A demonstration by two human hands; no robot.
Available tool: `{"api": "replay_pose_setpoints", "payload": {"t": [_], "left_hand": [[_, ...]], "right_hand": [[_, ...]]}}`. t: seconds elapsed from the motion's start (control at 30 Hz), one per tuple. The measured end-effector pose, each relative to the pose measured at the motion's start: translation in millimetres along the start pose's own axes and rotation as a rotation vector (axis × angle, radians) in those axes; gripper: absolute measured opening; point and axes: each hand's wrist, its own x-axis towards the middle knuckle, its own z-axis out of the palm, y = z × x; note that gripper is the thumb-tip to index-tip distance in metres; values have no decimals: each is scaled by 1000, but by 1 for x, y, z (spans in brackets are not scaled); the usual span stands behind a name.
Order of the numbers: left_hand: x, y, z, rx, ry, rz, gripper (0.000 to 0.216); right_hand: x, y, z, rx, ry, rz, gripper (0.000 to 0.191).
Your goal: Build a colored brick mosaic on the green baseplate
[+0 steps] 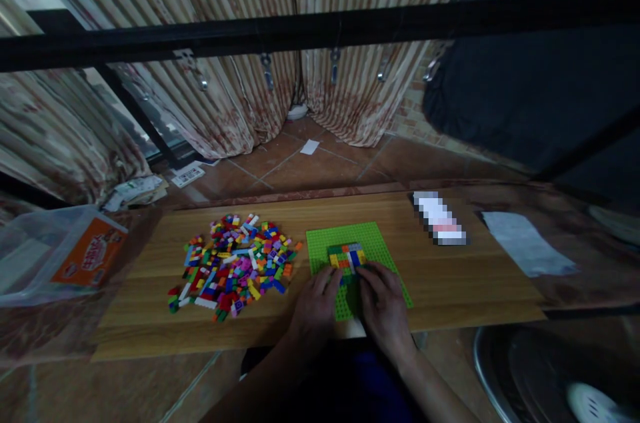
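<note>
Wooden tabletop [460, 283], our left hand [316, 303] and right hand [386, 303] at coloured bricks [346, 255] on green baseplate [370, 233], their grip we cannot tell

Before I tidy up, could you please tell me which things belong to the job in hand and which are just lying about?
Job:
green baseplate
brick build on it
loose bricks

Seemingly lying about:
pixelated object
white sheet at right
small paper on the floor

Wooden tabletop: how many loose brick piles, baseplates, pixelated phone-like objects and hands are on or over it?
Loose toy brick pile: 1
Green studded baseplate: 1
Pixelated phone-like object: 1
Hands, left hand and right hand: 2
Total: 5
</note>
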Motion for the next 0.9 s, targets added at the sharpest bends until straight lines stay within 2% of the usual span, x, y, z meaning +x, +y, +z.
{"api": "replay_pose_setpoints", "payload": {"t": [0.33, 0.67, 0.9], "left_hand": [[3, 1, 1, 94, -66, 52, 48], [8, 9, -2, 129, -254, 7, 47], [9, 14, -2, 77, -273, -72, 51]], "right_hand": [[-1, -4, 5, -167, -104, -114, 37], [-4, -10, -2, -443, -303, -117, 46], [-1, -10, 0, -455, -254, -154, 40]]}}
